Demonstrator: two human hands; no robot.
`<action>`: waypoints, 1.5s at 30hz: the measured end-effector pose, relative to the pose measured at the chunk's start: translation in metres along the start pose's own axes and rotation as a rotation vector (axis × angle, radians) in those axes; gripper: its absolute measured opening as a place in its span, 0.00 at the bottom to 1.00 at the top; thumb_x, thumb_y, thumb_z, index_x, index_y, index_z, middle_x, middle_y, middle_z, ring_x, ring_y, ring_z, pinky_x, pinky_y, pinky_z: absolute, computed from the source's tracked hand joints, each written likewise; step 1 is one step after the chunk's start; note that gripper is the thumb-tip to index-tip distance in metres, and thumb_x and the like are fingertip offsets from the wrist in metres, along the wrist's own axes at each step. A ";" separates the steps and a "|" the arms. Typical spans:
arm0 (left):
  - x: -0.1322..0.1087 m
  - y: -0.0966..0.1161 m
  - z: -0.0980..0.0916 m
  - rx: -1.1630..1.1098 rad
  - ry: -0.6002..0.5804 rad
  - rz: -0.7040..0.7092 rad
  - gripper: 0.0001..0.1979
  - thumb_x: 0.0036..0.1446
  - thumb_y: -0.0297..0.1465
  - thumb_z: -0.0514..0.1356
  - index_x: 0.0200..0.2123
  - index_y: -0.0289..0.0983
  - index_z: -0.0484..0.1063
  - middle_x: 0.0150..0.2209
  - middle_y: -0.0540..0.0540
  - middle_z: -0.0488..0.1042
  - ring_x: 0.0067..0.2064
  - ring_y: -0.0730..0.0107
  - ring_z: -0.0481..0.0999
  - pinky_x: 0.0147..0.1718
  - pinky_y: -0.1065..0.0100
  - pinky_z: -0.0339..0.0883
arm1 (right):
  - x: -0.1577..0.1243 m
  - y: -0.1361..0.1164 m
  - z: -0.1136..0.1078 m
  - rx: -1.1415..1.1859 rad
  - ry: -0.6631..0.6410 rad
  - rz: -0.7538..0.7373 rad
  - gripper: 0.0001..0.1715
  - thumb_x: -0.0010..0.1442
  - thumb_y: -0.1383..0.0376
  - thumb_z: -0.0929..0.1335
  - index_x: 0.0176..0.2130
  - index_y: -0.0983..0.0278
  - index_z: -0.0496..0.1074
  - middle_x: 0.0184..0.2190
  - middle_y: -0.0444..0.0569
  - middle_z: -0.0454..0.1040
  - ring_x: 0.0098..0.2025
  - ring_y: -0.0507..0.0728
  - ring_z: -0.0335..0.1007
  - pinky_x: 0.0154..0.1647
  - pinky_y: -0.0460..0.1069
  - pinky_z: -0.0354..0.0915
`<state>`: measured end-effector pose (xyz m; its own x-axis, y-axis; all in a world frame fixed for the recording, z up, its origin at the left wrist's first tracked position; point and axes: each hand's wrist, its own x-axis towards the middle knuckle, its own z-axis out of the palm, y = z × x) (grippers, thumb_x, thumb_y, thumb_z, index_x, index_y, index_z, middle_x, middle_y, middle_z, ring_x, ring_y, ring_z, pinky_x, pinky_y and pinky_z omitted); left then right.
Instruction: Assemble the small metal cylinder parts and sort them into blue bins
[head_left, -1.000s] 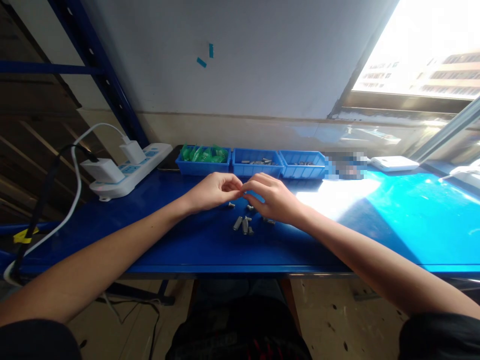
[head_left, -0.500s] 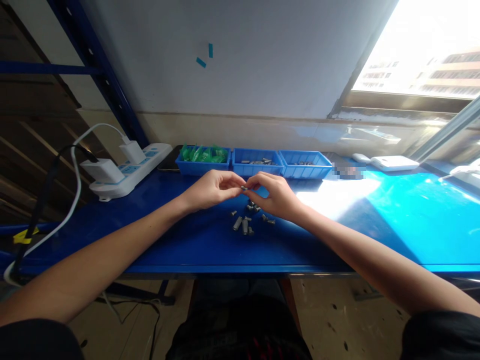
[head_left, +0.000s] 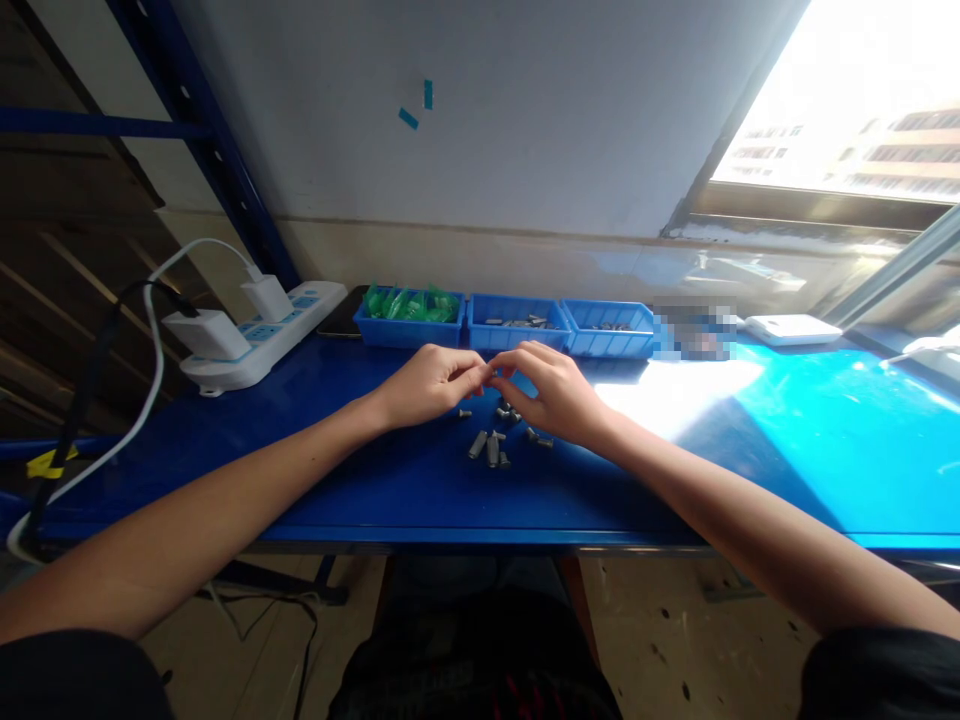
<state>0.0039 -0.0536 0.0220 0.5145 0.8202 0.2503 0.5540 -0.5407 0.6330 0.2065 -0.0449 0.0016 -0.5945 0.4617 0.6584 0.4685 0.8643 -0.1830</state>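
Fingertips of my left hand (head_left: 436,385) and my right hand (head_left: 550,392) meet above the blue table, both pinched closed. Whatever sits between them is small and mostly covered by the fingers, so I cannot make out its kind. Below the hands lie several small grey metal pieces: two longer cylinders (head_left: 493,450), a short screw-like piece (head_left: 465,413) by my left hand, and a small cluster (head_left: 507,411) partly under my right hand. Another pair of short pieces (head_left: 540,438) rests a little to the right.
Three blue bins line the wall: one with green plastic bags (head_left: 411,306), a middle one (head_left: 517,338) and a right one (head_left: 611,342) with metal parts. A white power strip (head_left: 225,372) with plugged-in chargers stands left. A white box-shaped device (head_left: 793,329) lies at right.
The left fingers have curled in closer around the small piece, which showed between the fingertips before and is now mostly covered. The loose parts on the table stay put; the view has shifted slightly.
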 end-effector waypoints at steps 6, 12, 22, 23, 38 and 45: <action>-0.002 0.001 0.002 0.076 0.035 0.036 0.17 0.61 0.42 0.52 0.37 0.35 0.74 0.28 0.49 0.76 0.29 0.72 0.73 0.28 0.73 0.63 | 0.002 0.000 0.000 0.013 0.064 0.123 0.09 0.63 0.64 0.64 0.37 0.64 0.74 0.32 0.49 0.76 0.34 0.55 0.72 0.36 0.49 0.65; -0.003 0.002 0.005 0.113 0.213 0.112 0.12 0.57 0.38 0.58 0.40 0.36 0.71 0.30 0.48 0.76 0.32 0.71 0.74 0.33 0.72 0.67 | 0.005 -0.003 0.000 0.082 0.065 0.231 0.11 0.62 0.63 0.65 0.32 0.63 0.75 0.26 0.45 0.76 0.27 0.52 0.69 0.29 0.46 0.61; -0.003 0.002 0.004 0.049 0.214 0.111 0.11 0.59 0.37 0.56 0.36 0.34 0.71 0.31 0.48 0.75 0.32 0.71 0.74 0.33 0.72 0.66 | 0.003 -0.005 0.000 0.113 0.048 0.203 0.11 0.60 0.60 0.67 0.41 0.64 0.72 0.28 0.46 0.74 0.29 0.53 0.69 0.32 0.47 0.64; -0.002 0.001 0.004 0.021 0.203 0.097 0.12 0.59 0.38 0.56 0.37 0.34 0.71 0.31 0.48 0.75 0.32 0.71 0.74 0.33 0.72 0.66 | 0.002 -0.004 0.000 0.090 0.056 0.164 0.15 0.59 0.60 0.68 0.45 0.63 0.70 0.30 0.46 0.74 0.32 0.54 0.70 0.34 0.47 0.65; -0.004 0.003 -0.030 0.200 -0.479 -0.044 0.19 0.58 0.45 0.55 0.44 0.39 0.72 0.38 0.48 0.76 0.36 0.69 0.73 0.32 0.73 0.63 | 0.001 0.050 -0.038 -0.234 0.279 0.182 0.08 0.61 0.61 0.65 0.39 0.61 0.71 0.31 0.48 0.73 0.34 0.56 0.70 0.39 0.52 0.66; -0.005 0.004 -0.021 0.368 -0.410 0.078 0.12 0.57 0.37 0.57 0.40 0.37 0.73 0.36 0.46 0.75 0.35 0.69 0.72 0.31 0.72 0.61 | -0.011 0.095 -0.055 -0.482 0.307 0.449 0.15 0.57 0.61 0.67 0.44 0.63 0.71 0.37 0.55 0.73 0.42 0.65 0.67 0.45 0.60 0.64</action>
<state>-0.0105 -0.0558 0.0384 0.7349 0.6749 -0.0663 0.6584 -0.6867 0.3082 0.2938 0.0214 0.0168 -0.1001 0.6135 0.7834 0.9021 0.3880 -0.1886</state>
